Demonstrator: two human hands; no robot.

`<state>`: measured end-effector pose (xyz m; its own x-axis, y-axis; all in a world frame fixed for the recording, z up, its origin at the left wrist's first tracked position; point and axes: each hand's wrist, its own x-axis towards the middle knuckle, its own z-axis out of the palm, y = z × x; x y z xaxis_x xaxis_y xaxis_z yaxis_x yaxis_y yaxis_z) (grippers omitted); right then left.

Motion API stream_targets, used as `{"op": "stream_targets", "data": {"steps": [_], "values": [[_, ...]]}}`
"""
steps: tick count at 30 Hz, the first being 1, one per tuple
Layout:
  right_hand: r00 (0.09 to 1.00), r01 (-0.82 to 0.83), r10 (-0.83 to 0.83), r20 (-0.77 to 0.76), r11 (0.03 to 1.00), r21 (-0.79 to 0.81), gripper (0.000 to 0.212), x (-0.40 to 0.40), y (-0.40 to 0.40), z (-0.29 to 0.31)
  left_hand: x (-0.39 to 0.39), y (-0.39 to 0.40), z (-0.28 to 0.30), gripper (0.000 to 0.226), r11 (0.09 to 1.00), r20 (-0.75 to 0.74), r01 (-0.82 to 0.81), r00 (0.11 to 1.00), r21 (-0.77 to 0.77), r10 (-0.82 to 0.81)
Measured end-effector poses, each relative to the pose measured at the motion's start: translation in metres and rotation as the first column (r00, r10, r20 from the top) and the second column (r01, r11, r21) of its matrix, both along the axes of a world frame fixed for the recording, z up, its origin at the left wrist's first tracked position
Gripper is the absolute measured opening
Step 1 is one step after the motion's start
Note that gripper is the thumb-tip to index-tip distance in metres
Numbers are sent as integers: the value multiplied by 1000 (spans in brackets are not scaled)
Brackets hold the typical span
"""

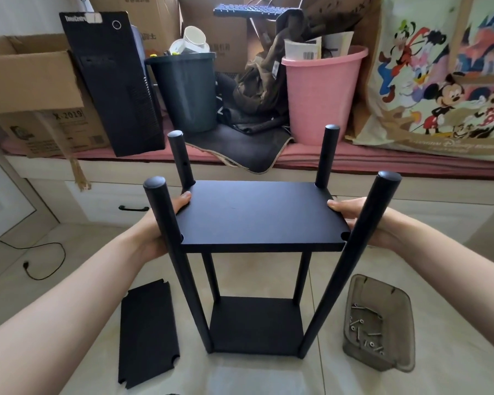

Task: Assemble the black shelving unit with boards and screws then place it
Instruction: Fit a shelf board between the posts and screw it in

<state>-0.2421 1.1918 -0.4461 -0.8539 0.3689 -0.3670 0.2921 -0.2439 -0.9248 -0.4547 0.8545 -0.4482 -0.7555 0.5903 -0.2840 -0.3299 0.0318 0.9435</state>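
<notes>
Shelving unit [254,266] stands upright on the tiled floor [454,323], partly built: four round black posts, one board fixed low near the floor, a second board [257,215] held level partway up between the posts. Post tops rise above that upper board; its notched corners sit against the posts.

Left hand [166,223] grips the upper board's left edge, thumb lying on top near the far left corner, fingers underneath and mostly hidden behind the near left post [166,223]. Right hand [357,218] grips the right edge likewise, thumb on top near the far right corner, remaining fingers hidden under the board and behind the near right post [362,240].

A loose board [149,334] lies flat on the floor just left of the unit, notches at its corners. To the right of the unit, a translucent grey tray [380,323] sits on the floor with a scatter of screws [365,329] in it; count unclear.

Behind, along a raised ledge with a pink cover [382,161]: open cardboard box [26,75] at the left end, a black computer tower [111,84] leaning beside it, a dark bin [186,92], a heap of dark cloth [263,89], a pink bin [322,95] with papers in it, and a cartoon-printed bag [439,81] at the right end. A black cable [37,258] trails on the floor at left.
</notes>
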Motion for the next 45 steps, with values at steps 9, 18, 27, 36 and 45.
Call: {"op": "stream_targets", "data": {"steps": [9, 18, 27, 36, 45], "values": [[1000, 16, -17, 6, 999, 40, 21, -4, 9, 2, -1, 1, -10, 37, 1000, -14, -24, 1000, -18, 24], [997, 70, -71, 42, 997, 33, 27, -1, -1, -16, -1, -1, -19, 40, 1000, -42, 2, 999, -23, -3], [995, 86, -88, 36, 995, 58, 29, -1, 0, -13, -8, -1, -35, 43, 997, -26, -51, 998, -54, 50], [993, 77, -81, 87, 996, 54, 33, 0, -8, -31, -8, -4, -46, 58, 995, -25, -26, 999, -99, 24], [959, 249, -256, 120, 966, 73, 30, -8, -23, -39, 0, 2, -46, 48, 996, 13, -74, 997, -49, 75]]}}
